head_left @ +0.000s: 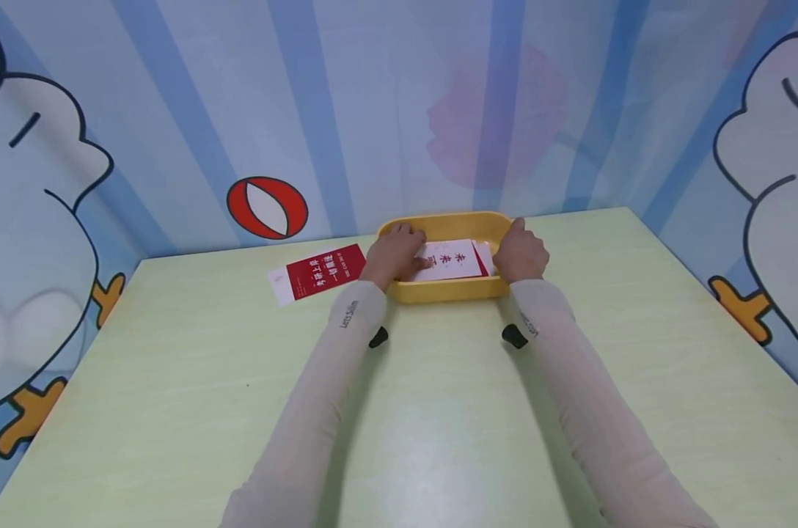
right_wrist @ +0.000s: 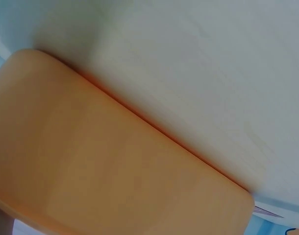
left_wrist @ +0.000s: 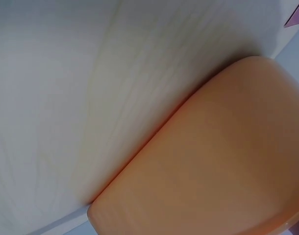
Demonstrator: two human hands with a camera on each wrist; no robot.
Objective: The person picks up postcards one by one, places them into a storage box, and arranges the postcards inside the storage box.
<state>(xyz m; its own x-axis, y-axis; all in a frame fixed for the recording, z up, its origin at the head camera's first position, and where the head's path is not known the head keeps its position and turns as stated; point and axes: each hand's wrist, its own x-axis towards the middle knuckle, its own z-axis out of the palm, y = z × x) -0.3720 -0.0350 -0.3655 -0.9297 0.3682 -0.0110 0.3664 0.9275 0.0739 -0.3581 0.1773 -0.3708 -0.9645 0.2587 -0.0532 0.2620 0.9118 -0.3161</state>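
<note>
Near the head view's middle, the left hand (head_left: 391,257) and right hand (head_left: 521,253) grip opposite ends of the tray (head_left: 445,293); cards (head_left: 453,259) lie inside it, and a red card (head_left: 326,271) lies left of it on the table (head_left: 438,411).

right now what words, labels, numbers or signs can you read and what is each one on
"LetsSlim": left sleeve.
"未来可": white card in the yellow basket, printed sideways.
Red card: white Chinese characters and a line of English, too small to read with certainty.
Right sleeve: dark lettering, too unclear to read.
No text is legible in either wrist view.
</note>
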